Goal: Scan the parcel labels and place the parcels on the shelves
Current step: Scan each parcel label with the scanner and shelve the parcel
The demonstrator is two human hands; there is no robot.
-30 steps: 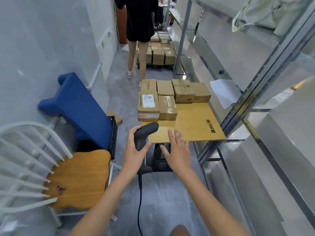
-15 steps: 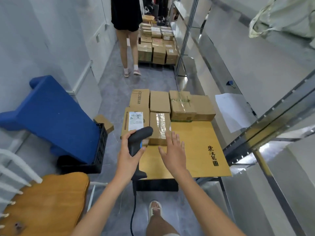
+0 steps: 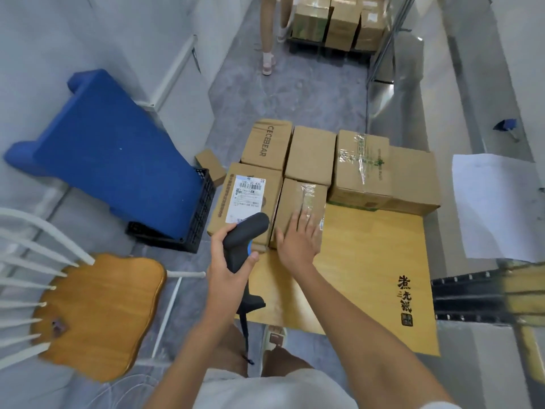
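Left hand [image 3: 227,268] is gripping the barcode scanner [image 3: 243,242]; right hand [image 3: 298,242], fingers spread, is reaching onto the taped parcel [image 3: 300,208] — best grasped squarely beyond the fingertips.

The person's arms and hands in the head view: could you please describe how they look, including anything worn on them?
Both arms are bare from the bottom of the frame to the fingers: no sleeves, gloves, watch, rings or wristbands show on the left hand or the right hand. The only clothing in view is light-coloured fabric at the bottom edge of the picture.
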